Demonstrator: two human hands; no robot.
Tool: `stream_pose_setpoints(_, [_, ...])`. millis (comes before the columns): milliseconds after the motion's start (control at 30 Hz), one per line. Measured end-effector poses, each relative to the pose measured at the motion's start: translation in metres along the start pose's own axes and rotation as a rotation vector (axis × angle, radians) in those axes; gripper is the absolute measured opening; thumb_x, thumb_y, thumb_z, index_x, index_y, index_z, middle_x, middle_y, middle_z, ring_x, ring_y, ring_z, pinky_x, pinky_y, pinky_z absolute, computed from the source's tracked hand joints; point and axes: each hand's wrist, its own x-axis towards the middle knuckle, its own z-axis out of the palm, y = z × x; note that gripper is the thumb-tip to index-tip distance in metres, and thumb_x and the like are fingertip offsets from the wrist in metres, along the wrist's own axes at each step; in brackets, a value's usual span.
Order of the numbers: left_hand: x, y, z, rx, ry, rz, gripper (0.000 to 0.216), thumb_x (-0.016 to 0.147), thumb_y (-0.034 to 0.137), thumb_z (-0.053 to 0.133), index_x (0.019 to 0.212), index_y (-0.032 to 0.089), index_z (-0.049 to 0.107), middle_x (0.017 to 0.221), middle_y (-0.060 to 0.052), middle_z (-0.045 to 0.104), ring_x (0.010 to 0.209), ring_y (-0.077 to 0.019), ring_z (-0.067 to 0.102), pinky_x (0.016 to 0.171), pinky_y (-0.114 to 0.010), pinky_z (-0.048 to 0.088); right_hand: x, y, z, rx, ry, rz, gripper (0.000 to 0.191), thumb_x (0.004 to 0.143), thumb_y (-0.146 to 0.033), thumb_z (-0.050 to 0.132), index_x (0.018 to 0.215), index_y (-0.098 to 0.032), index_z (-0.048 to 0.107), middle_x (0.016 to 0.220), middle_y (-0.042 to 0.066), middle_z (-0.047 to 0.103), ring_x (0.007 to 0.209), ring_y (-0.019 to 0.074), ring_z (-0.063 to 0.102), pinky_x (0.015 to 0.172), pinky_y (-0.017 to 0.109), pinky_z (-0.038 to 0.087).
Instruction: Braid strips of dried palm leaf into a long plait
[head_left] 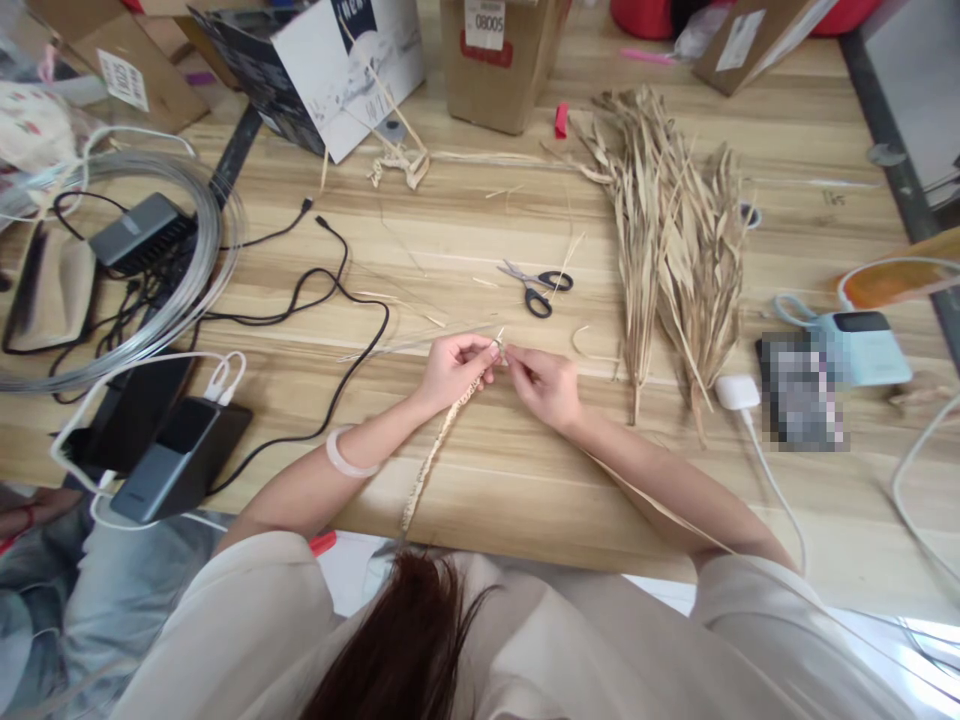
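My left hand is closed round the upper end of a pale braided straw cord, which slants down toward the table's front edge. Close beside it, my right hand pinches at the tip of the braid. A long thin straw strand trails from my right hand along the forearm toward the shoulder. The exact hold between the fingertips is too small to make out. Black-handled scissors lie partly open beyond my hands. Right of them is a large bundle of dried leaves.
A wire coil, black cables and a dark charger block lie left. Boxes, including a cardboard one, stand at the back. A light-blue power bank sits right. Another person's leg shows lower left.
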Motion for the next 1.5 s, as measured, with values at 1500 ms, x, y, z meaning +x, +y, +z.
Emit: stream_pose_setpoints(1500, [0.003, -0.007, 0.003, -0.064, 0.019, -0.057, 0.031, 0.072, 0.038, 0.07, 0.086, 0.01, 0.065, 0.055, 0.003, 0.056, 0.042, -0.0034, 0.045, 0.038, -0.016, 0.035, 0.001, -0.011, 0.001, 0.165, -0.123, 0.336, 0.025, 0.084, -0.02, 0.047, 0.094, -0.012, 0.069, 0.053, -0.003, 0.054, 0.042, 0.0065, 0.039, 0.045, 0.019, 0.034])
